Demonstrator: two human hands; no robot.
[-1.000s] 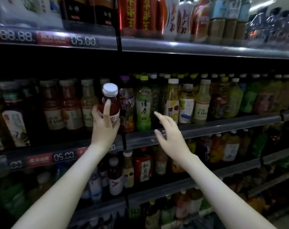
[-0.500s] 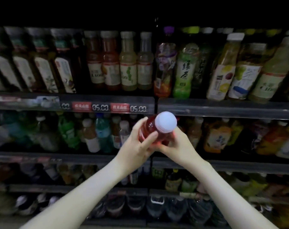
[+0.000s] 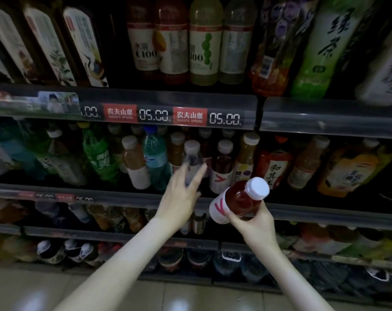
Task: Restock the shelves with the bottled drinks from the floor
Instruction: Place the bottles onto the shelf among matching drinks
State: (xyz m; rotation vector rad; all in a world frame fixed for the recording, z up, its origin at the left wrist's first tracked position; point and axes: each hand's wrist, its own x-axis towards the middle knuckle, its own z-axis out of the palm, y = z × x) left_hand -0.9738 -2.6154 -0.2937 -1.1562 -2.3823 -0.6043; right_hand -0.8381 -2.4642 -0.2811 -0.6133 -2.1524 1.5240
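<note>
A tilted red bottled drink is grasped by the right hand, right of centre. The left hand, fingers released and spread, is held before the middle shelf. Placement is judged in hand; a gap beside the matching bottle must be cleared next.

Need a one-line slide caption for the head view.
Right hand holds red drink bottle; open left hand reaches toward shelved bottles.

Strip above left hand: two red tags, "农夫山泉 NONGFU SPRING", each followed by "05.00". Cream-label bottle higher up: "C100". Green bottle far above right hand: "绿茶". Red bottle just above right hand: "和其正".
</note>
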